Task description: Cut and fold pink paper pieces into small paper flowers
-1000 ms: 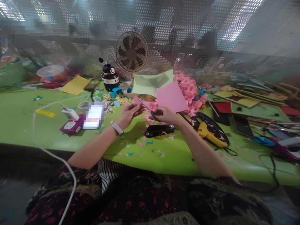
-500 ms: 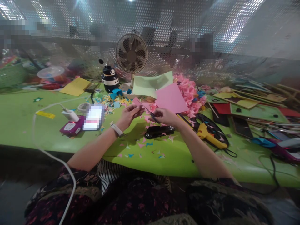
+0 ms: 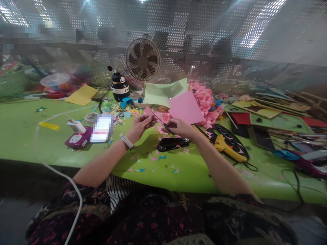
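Observation:
Between thumb and fingers, my left hand (image 3: 141, 125) pinches a small piece of pink paper (image 3: 148, 111). My right hand (image 3: 177, 127) is closed on a pair of scissors (image 3: 167, 127), whose blades point left and up across the pink paper by my left fingers. A black stapler (image 3: 171, 144) lies just below the hands. Small pink and blue paper scraps (image 3: 153, 158) are scattered near it. Behind my right hand lies a larger pink sheet (image 3: 186, 108), beside a heap of folded pink paper pieces (image 3: 204, 102).
A fan (image 3: 143, 61) and a black bottle (image 3: 120, 87) stand at the back. On the left are a lit phone (image 3: 101, 128) and a purple power strip (image 3: 79, 137) with a white cable. A yellow glue gun (image 3: 230, 148) lies at right, near stacked papers and sticks.
Hands, paper and scissors hold nearly the same pose. The whole view has shifted very slightly.

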The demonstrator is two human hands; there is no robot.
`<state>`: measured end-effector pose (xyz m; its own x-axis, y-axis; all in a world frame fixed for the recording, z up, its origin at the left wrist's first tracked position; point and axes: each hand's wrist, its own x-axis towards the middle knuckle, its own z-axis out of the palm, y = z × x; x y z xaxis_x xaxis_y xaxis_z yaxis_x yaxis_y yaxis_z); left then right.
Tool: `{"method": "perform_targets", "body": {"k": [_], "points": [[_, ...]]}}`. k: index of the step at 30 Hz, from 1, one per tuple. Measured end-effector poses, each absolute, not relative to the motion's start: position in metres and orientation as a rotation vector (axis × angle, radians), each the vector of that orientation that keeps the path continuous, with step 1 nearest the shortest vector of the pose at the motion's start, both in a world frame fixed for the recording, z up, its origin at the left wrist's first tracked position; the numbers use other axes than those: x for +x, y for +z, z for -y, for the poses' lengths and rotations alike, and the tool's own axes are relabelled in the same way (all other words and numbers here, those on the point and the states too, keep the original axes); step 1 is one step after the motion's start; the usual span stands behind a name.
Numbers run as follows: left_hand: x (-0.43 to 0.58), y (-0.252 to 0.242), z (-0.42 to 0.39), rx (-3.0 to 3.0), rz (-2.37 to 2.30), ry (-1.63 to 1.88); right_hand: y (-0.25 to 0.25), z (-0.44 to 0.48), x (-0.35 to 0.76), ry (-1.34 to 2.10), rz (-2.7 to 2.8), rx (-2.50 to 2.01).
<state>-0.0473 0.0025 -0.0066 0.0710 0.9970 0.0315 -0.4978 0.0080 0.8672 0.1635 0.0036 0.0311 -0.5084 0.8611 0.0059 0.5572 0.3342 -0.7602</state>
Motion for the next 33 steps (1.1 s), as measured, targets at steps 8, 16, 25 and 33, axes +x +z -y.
{"method": "perform_targets", "body": {"k": [8,16,25,33], "points": [[-0.0477,-0.0073,-0.0027,0.873,-0.787,1.363,0.0280,-0.0061,0.1641,0.995,2.191,-1.237],[-0.0475,-0.0043,-0.0034,0.842,-0.785,1.361,0.0243,-0.0072,0.1635,0.991,2.155,-1.207],[-0.0480,-0.0048,-0.0038,0.852,-0.778,1.361,0.0290,-0.0032,0.1621,1.036,2.128,-1.227],[-0.0527,-0.0068,-0.0052,0.896,-0.769,1.378,0.0283,-0.0053,0.1641,1.043,2.141,-1.231]]}}
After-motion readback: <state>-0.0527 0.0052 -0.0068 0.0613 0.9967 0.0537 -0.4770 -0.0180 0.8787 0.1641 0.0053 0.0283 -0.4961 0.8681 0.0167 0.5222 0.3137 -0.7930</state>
